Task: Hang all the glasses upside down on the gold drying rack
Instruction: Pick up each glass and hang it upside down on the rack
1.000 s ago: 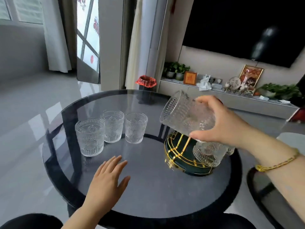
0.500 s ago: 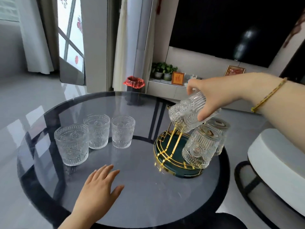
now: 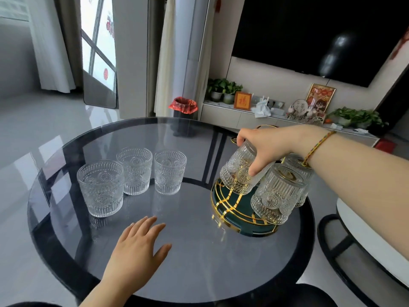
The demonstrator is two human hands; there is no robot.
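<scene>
Right hand (image 3: pixel 271 149) clamped round inverted embossed glass (image 3: pixel 240 172), tilted over gold drying rack (image 3: pixel 230 202), frame right. Left hand (image 3: pixel 137 247) flat, fingers spread, on round glass table (image 3: pixel 199 262). Three upright glasses (image 3: pixel 132 173) stand centre-left.

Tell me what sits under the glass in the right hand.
Under the tilted clear embossed glass held by the right hand: the gold wire drying rack on its dark green base. Its peg is hidden.
</scene>
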